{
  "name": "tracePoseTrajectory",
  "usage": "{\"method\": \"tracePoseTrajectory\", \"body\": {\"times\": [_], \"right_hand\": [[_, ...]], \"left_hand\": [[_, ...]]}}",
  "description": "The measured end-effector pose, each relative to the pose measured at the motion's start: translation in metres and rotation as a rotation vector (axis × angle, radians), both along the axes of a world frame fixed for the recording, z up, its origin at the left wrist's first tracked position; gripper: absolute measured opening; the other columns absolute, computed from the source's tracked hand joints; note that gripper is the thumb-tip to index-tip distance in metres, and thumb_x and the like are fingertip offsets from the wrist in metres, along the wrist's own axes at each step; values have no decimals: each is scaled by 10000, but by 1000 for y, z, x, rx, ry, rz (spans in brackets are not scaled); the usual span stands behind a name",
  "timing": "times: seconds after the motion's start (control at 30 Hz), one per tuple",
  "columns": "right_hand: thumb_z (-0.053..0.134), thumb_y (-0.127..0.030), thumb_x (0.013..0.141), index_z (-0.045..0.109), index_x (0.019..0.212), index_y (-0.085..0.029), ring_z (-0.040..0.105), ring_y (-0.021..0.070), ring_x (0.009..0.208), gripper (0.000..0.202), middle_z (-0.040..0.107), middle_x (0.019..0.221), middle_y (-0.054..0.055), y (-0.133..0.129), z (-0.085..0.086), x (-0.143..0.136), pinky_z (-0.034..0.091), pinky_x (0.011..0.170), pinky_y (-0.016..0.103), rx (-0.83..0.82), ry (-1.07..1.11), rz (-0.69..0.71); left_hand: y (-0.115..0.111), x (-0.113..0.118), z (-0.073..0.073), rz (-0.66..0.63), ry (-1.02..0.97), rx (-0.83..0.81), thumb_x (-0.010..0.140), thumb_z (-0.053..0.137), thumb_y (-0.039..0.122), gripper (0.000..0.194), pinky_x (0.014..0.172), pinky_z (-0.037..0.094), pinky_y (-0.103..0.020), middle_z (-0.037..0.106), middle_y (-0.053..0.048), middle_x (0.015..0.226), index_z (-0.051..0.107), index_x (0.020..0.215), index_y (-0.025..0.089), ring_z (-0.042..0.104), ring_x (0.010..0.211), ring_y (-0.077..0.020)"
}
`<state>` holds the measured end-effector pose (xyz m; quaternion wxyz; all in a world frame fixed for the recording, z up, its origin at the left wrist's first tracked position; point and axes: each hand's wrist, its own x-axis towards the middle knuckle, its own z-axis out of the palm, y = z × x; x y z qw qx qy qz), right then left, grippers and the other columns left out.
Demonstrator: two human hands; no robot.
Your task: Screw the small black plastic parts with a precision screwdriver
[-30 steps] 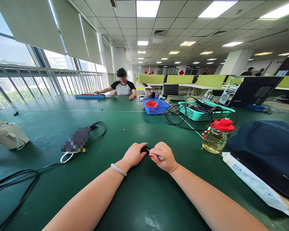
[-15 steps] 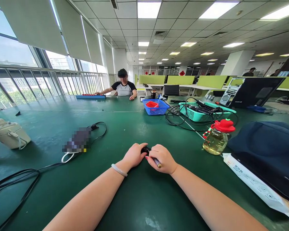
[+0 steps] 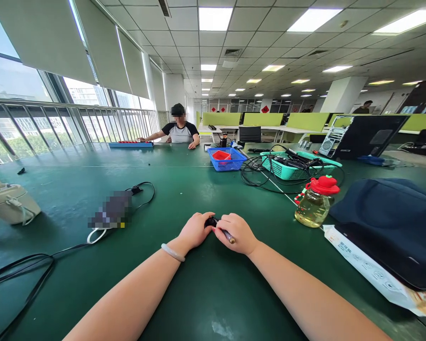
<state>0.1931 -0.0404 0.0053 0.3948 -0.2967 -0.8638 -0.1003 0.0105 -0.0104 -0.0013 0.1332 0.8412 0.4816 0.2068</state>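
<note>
My left hand (image 3: 194, 230) rests on the green table and is closed around a small black object (image 3: 210, 221), whose kind I cannot make out. Close against it, my right hand (image 3: 240, 232) grips a slim pen-like tool (image 3: 229, 237) with a brassy rear end. The tool's front end points toward the black object; whether its tip touches is hidden by my fingers. A pale bangle (image 3: 173, 252) circles my left wrist.
A bottle with a red lid (image 3: 314, 203), a dark blue bag (image 3: 386, 203) and a white packet (image 3: 369, 272) lie to the right. Ahead are a blue basket (image 3: 226, 165) and a teal basket (image 3: 284, 173) with cables. A person (image 3: 181, 130) sits across the table.
The whole view has shifted slightly, with things appearing a little further left. Both hands keep the same hold and the same place relative to each other.
</note>
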Motion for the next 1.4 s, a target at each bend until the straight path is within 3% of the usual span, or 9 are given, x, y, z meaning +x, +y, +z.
{"method": "tracePoseTrajectory", "body": {"times": [0.77, 1.07, 1.23, 1.4], "right_hand": [[560, -432, 924, 554, 740, -216, 500, 147, 603, 284, 628, 665, 12, 0, -1, 1, 362, 629, 282, -105, 22, 44], [457, -301, 966, 537, 692, -222, 471, 141, 537, 296, 604, 587, 2, -4, 2, 3, 357, 585, 288, 35, 131, 46], [446, -262, 970, 554, 710, -219, 501, 134, 540, 285, 617, 602, -1, -3, 1, 7, 380, 578, 277, 0, 234, 18], [458, -250, 960, 545, 709, -219, 494, 134, 548, 267, 608, 606, -3, -1, 1, 6, 380, 586, 273, -7, 202, 18]], "left_hand": [[-4, 1, 5, 62, -1, 4, 855, 618, 245, 393, 1033, 463, -396, 720, -90, 1164, 655, 1242, 187, 571, 1175, -274], [-2, 1, 4, 93, 6, -9, 860, 615, 260, 362, 1047, 448, -405, 719, -71, 1179, 672, 1213, 209, 556, 1182, -281], [0, 0, 1, 92, -3, 13, 877, 610, 289, 354, 1031, 458, -404, 718, -86, 1162, 672, 1213, 199, 567, 1172, -281], [0, -1, -1, 84, -3, 24, 883, 610, 294, 332, 1027, 459, -398, 717, -88, 1163, 681, 1195, 204, 570, 1165, -277]]}}
